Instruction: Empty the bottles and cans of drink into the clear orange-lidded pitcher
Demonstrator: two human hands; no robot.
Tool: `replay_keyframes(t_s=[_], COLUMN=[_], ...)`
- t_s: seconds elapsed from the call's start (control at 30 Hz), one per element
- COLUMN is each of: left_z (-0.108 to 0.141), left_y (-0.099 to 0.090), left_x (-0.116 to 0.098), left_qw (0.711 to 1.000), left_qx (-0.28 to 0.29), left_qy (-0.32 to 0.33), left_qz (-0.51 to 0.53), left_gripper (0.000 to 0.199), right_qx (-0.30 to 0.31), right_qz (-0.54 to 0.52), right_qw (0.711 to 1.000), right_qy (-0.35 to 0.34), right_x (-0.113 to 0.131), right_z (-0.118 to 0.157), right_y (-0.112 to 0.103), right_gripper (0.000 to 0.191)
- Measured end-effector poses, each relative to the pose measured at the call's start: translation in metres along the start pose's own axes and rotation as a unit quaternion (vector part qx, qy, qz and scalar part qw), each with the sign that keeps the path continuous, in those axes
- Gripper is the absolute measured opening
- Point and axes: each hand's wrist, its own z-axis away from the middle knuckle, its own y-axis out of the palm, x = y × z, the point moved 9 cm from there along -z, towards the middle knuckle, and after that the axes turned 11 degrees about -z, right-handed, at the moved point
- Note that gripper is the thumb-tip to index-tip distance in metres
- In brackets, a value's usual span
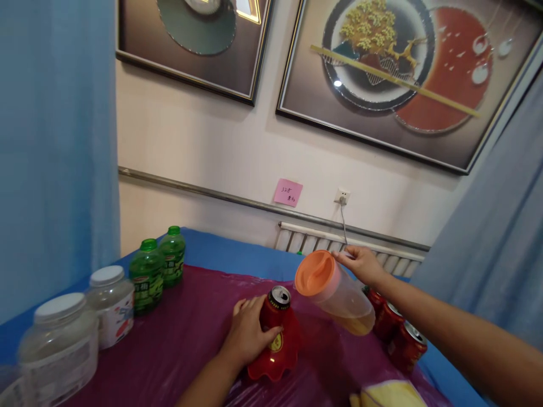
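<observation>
My left hand (250, 330) is wrapped round a red can (275, 311) with an opened top. The can stands upright on a red scalloped dish (278, 362). My right hand (360, 264) grips the handle of a translucent pitcher (345, 302), which is tilted to the left with its orange lid (314, 273) facing the can. Some yellowish liquid lies in the lower part of the pitcher. The lid is above and to the right of the can, apart from it, and no stream of liquid shows between them.
Two green bottles (146, 277) and clear jars with white lids (59, 350) stand along the left. Several red cans (407, 345) stand at the right, behind my right forearm. A yellow cloth (392, 394) lies at the front edge of the purple sheet (199, 316).
</observation>
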Motion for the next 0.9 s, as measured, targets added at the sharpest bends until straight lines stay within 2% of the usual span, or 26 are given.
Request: replay_keyframes(t_s=[0.2,0.4,0.9], left_z=[0.001,0.001,0.003], left_y=[0.002,0.005,0.006], left_x=[0.001,0.003,0.002], left_qw=[1.0,0.999,0.999], left_qx=[0.0,0.025,0.035], left_qy=[-0.003,-0.015,-0.016], left_qz=[-0.003,-0.023,-0.014], left_gripper=[0.064,0.065,0.067], right_qx=[0.014,0.033,0.067], right_qz=[0.029,0.068,0.084], right_qw=[0.999,0.997,0.994], right_qy=[-0.006,-0.008,0.009], right_x=[0.001,0.002,0.013], right_z=[-0.005,-0.01,-0.008], right_y=[0.008,0.013,0.023], right_gripper=[0.062,0.063,0.064])
